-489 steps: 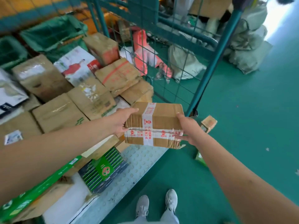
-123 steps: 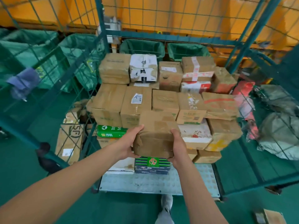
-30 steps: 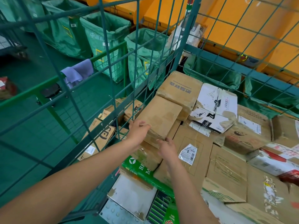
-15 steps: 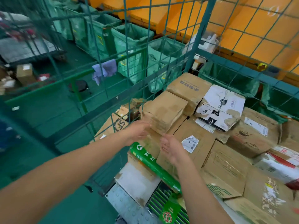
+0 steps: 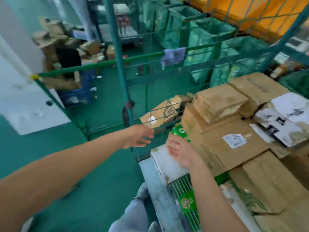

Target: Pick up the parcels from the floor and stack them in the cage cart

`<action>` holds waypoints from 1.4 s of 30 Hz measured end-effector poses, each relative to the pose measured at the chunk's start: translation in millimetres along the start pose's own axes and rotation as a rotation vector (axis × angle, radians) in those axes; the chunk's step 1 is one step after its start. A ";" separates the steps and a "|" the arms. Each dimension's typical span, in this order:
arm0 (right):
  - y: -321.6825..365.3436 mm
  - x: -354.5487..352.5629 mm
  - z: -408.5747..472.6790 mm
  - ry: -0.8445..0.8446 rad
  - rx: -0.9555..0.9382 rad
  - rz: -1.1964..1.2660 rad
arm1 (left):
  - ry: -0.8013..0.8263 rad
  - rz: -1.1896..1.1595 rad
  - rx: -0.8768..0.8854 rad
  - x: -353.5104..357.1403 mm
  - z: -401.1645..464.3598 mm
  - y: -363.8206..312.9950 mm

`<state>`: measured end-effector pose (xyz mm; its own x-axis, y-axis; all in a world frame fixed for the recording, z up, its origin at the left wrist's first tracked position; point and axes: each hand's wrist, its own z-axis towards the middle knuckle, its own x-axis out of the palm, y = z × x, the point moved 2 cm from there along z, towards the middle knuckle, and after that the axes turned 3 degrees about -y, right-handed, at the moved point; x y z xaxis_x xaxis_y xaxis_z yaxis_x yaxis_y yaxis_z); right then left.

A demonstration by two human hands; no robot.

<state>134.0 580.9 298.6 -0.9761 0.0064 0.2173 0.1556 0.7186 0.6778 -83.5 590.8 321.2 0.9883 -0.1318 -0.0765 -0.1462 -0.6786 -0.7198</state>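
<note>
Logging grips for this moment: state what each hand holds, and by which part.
Nothing is held. The left hand and right hand are both open and empty, beside the stacked parcels in the cage cart.

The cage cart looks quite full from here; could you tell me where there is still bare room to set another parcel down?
Little is left. The cart's front left corner shows a bare strip of metal deck beside the white flat box. The flat cardboard tops by the labelled box could take a second layer. The small brown parcel already tops the left rear. Both hands, left hand and right hand, are empty.
</note>
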 end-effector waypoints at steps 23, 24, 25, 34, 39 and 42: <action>-156.2 327.6 -33.8 0.550 0.230 -0.630 | -0.698 -0.615 -0.150 -257.8 -234.9 256.0; -164.2 342.0 -37.2 0.565 0.234 -0.650 | -0.715 -0.633 -0.154 -267.2 -244.2 265.2; -175.7 361.2 -41.2 0.586 0.242 -0.677 | -0.737 -0.652 -0.160 -279.7 -256.2 277.8; -252.0 507.4 -64.3 0.687 0.265 -0.902 | -0.872 -0.812 -0.154 -392.5 -327.9 361.9; -291.6 588.3 -74.9 0.732 0.262 -0.966 | -0.925 -0.886 -0.158 -448.0 -359.7 414.4; -321.1 634.2 -85.3 0.773 0.286 -1.015 | -0.969 -0.930 -0.188 -478.2 -388.8 450.3</action>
<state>-522.1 294.9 278.6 -0.2845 -0.9523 0.1103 -0.7250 0.2890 0.6251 -638.6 67.3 302.0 0.3454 0.9301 -0.1246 0.6597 -0.3351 -0.6727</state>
